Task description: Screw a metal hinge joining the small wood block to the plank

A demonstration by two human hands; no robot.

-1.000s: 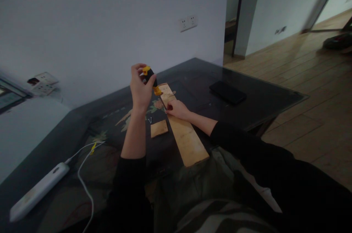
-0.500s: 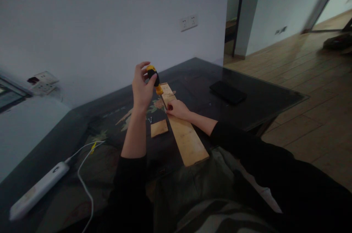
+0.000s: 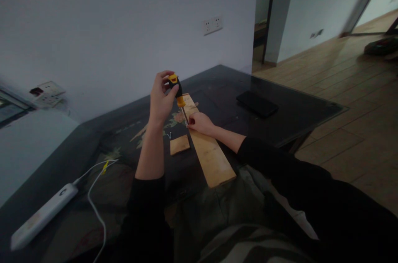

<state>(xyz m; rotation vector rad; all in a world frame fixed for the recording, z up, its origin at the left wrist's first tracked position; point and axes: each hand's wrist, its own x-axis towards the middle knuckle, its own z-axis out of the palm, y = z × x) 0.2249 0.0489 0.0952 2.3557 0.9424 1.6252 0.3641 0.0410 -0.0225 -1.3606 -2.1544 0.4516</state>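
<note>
My left hand (image 3: pixel 162 99) is wrapped round the yellow and black handle of a screwdriver (image 3: pixel 181 100). The shaft slants down to the left edge of a long wooden board (image 3: pixel 214 159), close to the fingertips of my right hand (image 3: pixel 199 123). Those fingers are pinched together at the screwdriver's tip, over the board; a small light-coloured bit shows there, too small to make out. Left of the board lies a small square piece of wood (image 3: pixel 179 145). A couple of screws (image 3: pixel 169 135) rest just beyond that piece.
A black phone (image 3: pixel 257 104) lies on the right of the dark table (image 3: pixel 298 109). At the left are a white power strip (image 3: pixel 45 215) and its looping white cable (image 3: pixel 98 215). A wall with a socket (image 3: pixel 213 25) stands behind the table.
The screwdriver's handle has turned and shifted slightly to the right in my left hand. My right hand stays in the same place by the tip.
</note>
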